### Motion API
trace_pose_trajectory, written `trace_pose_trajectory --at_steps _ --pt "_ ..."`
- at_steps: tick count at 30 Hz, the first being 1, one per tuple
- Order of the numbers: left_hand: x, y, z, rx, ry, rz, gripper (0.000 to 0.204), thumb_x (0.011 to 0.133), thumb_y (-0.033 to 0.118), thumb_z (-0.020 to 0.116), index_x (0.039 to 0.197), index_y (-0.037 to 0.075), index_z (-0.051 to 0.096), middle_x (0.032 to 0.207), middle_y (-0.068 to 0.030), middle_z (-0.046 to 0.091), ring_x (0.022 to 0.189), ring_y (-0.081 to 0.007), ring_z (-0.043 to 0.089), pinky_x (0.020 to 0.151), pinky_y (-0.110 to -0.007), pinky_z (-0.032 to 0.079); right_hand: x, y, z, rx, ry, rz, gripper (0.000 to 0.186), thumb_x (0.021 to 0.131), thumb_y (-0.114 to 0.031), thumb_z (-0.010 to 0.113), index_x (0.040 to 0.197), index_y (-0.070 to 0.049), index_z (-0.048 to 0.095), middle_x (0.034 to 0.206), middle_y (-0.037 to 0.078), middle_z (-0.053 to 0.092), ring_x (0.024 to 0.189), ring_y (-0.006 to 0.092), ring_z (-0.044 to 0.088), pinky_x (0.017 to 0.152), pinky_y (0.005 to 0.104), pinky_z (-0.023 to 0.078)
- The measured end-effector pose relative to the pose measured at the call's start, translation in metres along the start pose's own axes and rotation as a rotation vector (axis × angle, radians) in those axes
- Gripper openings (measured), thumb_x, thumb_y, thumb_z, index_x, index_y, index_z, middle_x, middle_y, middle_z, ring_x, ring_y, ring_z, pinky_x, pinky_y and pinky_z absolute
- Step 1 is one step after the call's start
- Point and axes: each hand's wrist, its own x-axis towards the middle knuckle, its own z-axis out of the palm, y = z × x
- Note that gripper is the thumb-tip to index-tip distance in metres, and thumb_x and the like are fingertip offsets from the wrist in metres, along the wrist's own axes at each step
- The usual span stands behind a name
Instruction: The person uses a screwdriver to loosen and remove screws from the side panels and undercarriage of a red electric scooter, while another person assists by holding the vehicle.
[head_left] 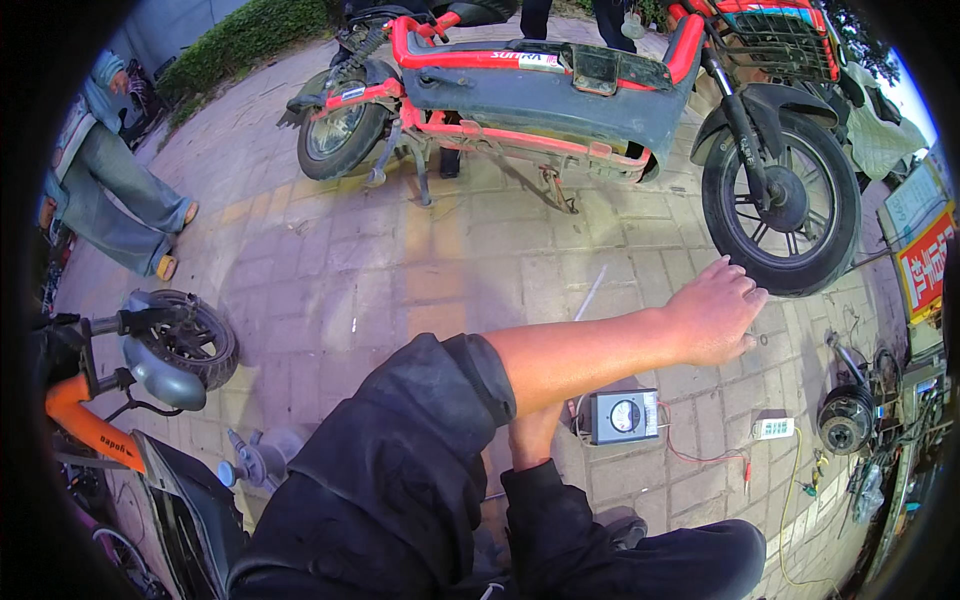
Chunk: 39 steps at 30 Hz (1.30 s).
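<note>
My left hand (722, 312) reaches across to the right, back upward, fingers loosely bent and apart, holding nothing visible; it is just in front of the black front wheel (735, 260) of a red and grey scooter (520, 95), touching or not I cannot tell. My right hand (535, 435) is under my left forearm, its fingers hidden. Beside it on the paving lies a grey analog meter (623, 417) with red and dark leads. Farther right are a white power strip (773, 428) and a black hub motor with cables (840, 425).
A person in wide trousers and sandals (120, 200) stands at left; another's dark legs (610, 25) are behind the scooter. An orange scooter (95, 425) and a grey canister-like object (250, 460) stand at lower left. A red sign (925, 260) is at far right.
</note>
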Motion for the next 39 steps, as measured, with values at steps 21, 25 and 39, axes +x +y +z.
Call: trace_pose_trajectory --at_steps 21,25,39 --pt "-0.007 -0.027 -0.015 -0.034 0.064 -0.005 0.059 0.080 0.030 0.060 0.125 -0.002 0.040 0.121 -0.0219 0.048 0.120 -0.0355 0.039 0.108 -0.048 0.023 0.040 0.000 -0.024 -0.146 -0.004 0.086 0.039 0.083 -0.014 0.062 0.112 0.008 0.049 0.102 0.014 0.060 0.093 0.0181 0.056 0.082 0.0303 0.043" --pt "-0.005 -0.028 -0.019 -0.066 0.020 -0.038 0.059 0.080 0.030 0.060 0.126 -0.002 0.039 0.121 -0.0214 0.048 0.121 -0.0351 0.039 0.108 -0.047 0.023 0.043 0.008 -0.027 -0.109 -0.012 0.112 0.040 0.082 -0.012 0.063 0.114 0.006 0.048 0.104 0.014 0.060 0.094 0.0180 0.056 0.082 0.0304 0.043" --pt "-0.009 -0.029 -0.017 -0.086 0.003 -0.065 0.058 0.080 0.031 0.059 0.124 -0.003 0.041 0.121 -0.0200 0.048 0.121 -0.0343 0.038 0.108 -0.046 0.023 0.041 0.007 -0.018 -0.126 -0.067 -0.044 0.037 0.083 -0.016 0.061 0.112 0.006 0.051 0.108 0.015 0.057 0.102 0.0235 0.054 0.088 0.0345 0.042"
